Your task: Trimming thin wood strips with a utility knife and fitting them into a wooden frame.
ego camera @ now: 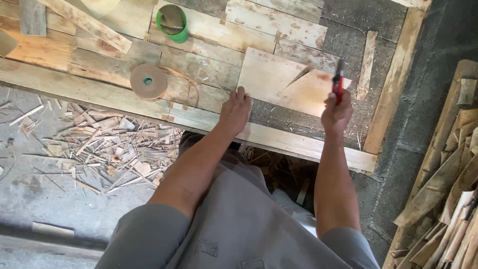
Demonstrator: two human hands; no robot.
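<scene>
Workbench (pixel 99 92) of rough, weathered planks, seen from above. Thin wooden sheet (pixel 279 79), pale, with a wedge-shaped slit running in from its right part, lies flat near the bench's front edge. Left hand (pixel 235 110): fingers curled down, tips pressing the sheet's lower left corner. Right hand (pixel 336 112): fingers closed around a red-handled utility knife (pixel 337 82), blade end pointing away from the person, over the sheet's right edge. Roll of brown tape (pixel 148 80), loose end trailing to the right, lies flat left of the sheet, near the front edge. Green cup (pixel 172 22), holding scraps, stands farther back towards the rear edge. Narrow wood strip (pixel 367 65) lies right of the sheet. Wood shavings (pixel 99 144) litter the floor below the bench's front edge. Stacked wood offcuts (pixel 448 189) at far right.
</scene>
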